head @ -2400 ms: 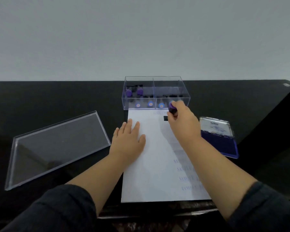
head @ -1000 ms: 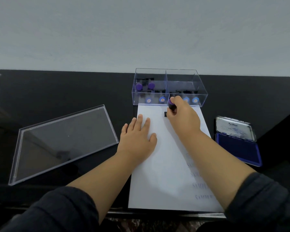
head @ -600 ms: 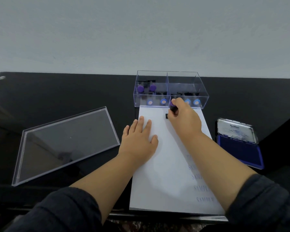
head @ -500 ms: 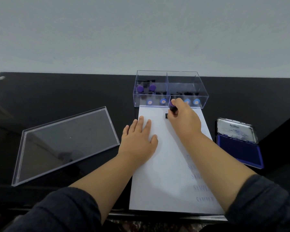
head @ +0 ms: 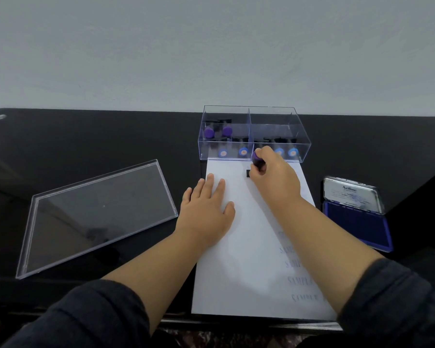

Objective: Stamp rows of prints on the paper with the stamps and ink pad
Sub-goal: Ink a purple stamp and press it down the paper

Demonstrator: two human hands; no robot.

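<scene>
Nothing has shifted: right hand [head: 274,179] still grips the purple stamp [head: 258,160] pressed on the paper's [head: 249,259] top edge, left hand [head: 206,209] flat holding the sheet, so this print is likely setting.

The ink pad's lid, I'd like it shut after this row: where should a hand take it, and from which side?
Take the ink pad's lid by its far top edge, reaching over from the front and folding it toward you. It stands tilted up behind the blue pad, apparently hinged along their shared edge, so the far edge is free. The right hand, nearest, holds a stamp.
</scene>
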